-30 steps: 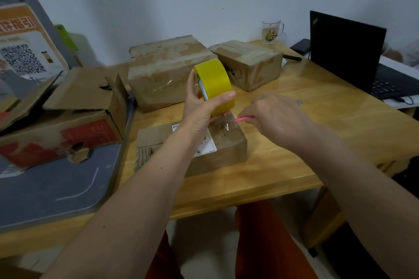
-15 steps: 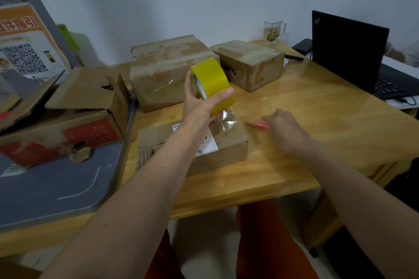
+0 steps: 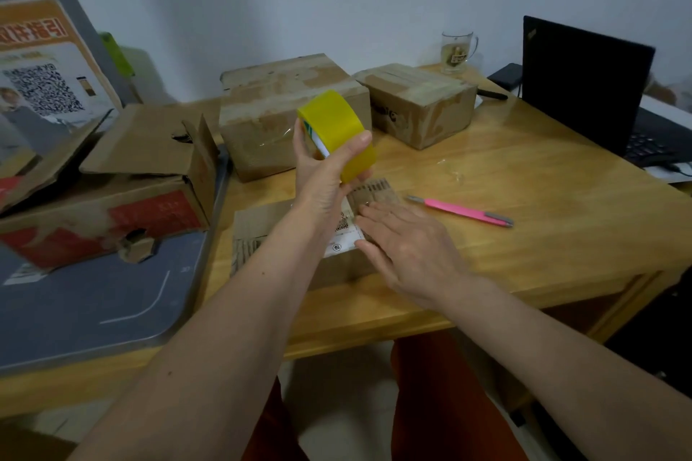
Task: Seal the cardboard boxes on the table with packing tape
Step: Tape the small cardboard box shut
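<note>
Left hand (image 3: 322, 176) grips the tape roll (image 3: 337, 133) above the small box (image 3: 299, 236); right hand (image 3: 408, 251) presses flat on that box, fingers straight.

tape roll (image 3: 339, 133): yellow, tilted, held above the small box's 12 o'clock end
small box (image 3: 299, 236): flat, labelled, at table's 6 o'clock edge

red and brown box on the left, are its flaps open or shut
Open. The red and brown box has its top flaps loose: one stands up at the right side, another lies flat but lifted over the top, untaped.
</note>
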